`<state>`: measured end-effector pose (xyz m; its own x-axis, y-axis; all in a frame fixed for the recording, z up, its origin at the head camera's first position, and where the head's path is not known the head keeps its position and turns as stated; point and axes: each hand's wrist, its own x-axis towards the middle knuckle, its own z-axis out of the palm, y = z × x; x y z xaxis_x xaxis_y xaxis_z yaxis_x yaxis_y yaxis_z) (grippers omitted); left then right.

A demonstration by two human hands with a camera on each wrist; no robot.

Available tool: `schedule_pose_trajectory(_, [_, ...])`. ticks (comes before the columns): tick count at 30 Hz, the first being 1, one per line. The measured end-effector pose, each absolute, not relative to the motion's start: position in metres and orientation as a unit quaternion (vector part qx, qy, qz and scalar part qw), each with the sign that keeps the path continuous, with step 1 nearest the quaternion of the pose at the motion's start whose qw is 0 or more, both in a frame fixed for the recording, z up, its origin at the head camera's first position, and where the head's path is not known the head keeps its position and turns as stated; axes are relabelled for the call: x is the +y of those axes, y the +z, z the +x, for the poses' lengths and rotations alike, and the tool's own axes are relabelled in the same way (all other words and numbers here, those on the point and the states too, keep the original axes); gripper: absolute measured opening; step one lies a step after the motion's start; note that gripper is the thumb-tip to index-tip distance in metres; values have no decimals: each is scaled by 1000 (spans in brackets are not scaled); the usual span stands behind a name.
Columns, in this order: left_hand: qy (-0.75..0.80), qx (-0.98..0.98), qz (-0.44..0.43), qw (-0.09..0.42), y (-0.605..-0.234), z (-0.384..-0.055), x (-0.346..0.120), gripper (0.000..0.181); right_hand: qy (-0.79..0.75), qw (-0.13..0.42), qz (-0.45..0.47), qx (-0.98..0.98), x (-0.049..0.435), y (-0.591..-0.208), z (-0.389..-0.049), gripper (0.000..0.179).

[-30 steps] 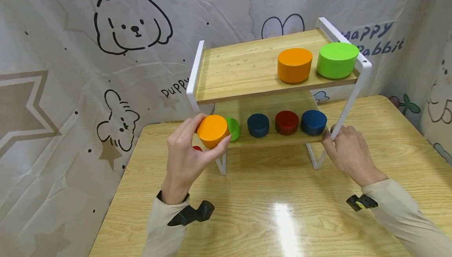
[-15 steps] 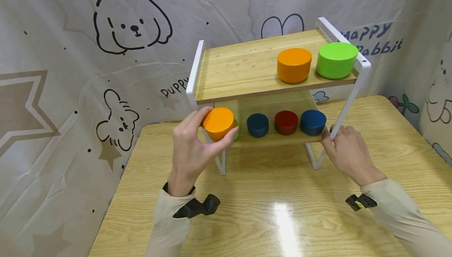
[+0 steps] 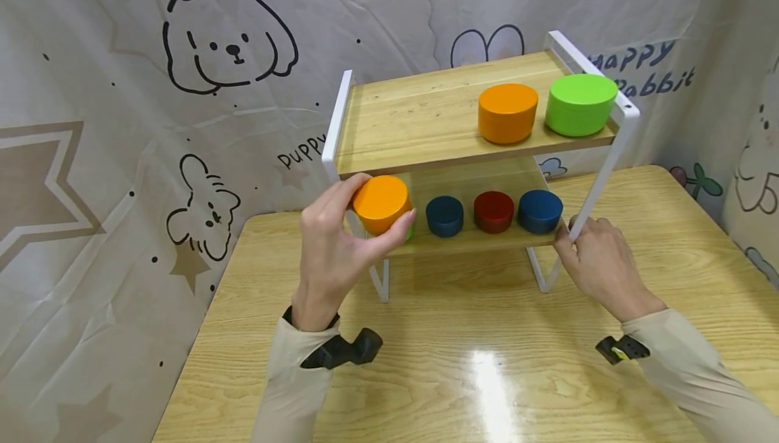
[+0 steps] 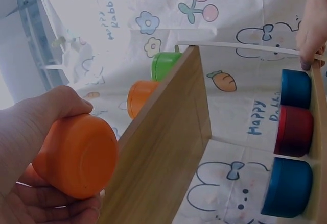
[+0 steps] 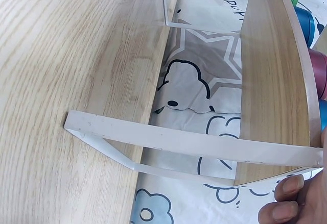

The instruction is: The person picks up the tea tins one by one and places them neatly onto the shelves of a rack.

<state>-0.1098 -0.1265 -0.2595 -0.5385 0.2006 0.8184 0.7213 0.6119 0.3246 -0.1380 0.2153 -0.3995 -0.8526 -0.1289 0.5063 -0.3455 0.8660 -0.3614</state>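
My left hand [image 3: 331, 247] holds an orange round container [image 3: 382, 205] between thumb and fingers, raised in front of the left end of a two-tier shelf. In the left wrist view, the underside of this orange container [image 4: 76, 155] faces the camera, beside the upper board [image 4: 163, 132]. Behind it, only a sliver of a green container [image 3: 410, 233] shows on the lower tier. My right hand [image 3: 602, 264] grips the shelf's white right leg [image 3: 599, 186] at lower-tier height, thumb in front. In the right wrist view, its curled fingertips [image 5: 288, 198] show near the frame.
Along the lower tier stand a dark blue container [image 3: 445, 216], a red one [image 3: 494, 212] and a blue one [image 3: 540, 211]. On the upper tier, orange [image 3: 508, 113] and green [image 3: 581, 105] containers stand at the right. The wooden table [image 3: 438, 362] meets a patterned cloth [image 3: 243, 125] behind.
My left hand has moved up and right with the orange container, now covering most of the green one. A bit of red seen by that hand is hidden now. My right hand stays put.
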Motion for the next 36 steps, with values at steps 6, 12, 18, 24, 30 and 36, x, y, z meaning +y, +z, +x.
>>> schedule_pose_trajectory(6, [-334,-808,-299,383,-248,-113,-118,49,228,240,129,-935,216,-400,-139,34])
schedule_pose_trajectory(12, [-333,-797,-317,391,-233,-120,-107,50,229,232,127,-937,216,-399,-140,34])
schedule_pose_trajectory(18, [-343,-799,-314,380,-219,-131,-96,49,235,224,115,-939,216,-401,-138,34])
schedule_pose_trajectory(24, [-367,-815,-290,342,-214,-145,-86,49,235,227,123,-937,215,-401,-138,35])
schedule_pose_trajectory(30, [-373,-824,-272,328,-212,-157,-80,50,233,236,129,-935,215,-401,-138,35])
schedule_pose_trajectory(36, [-376,-831,-264,312,-209,-164,-75,48,233,236,128,-935,215,-402,-139,35])
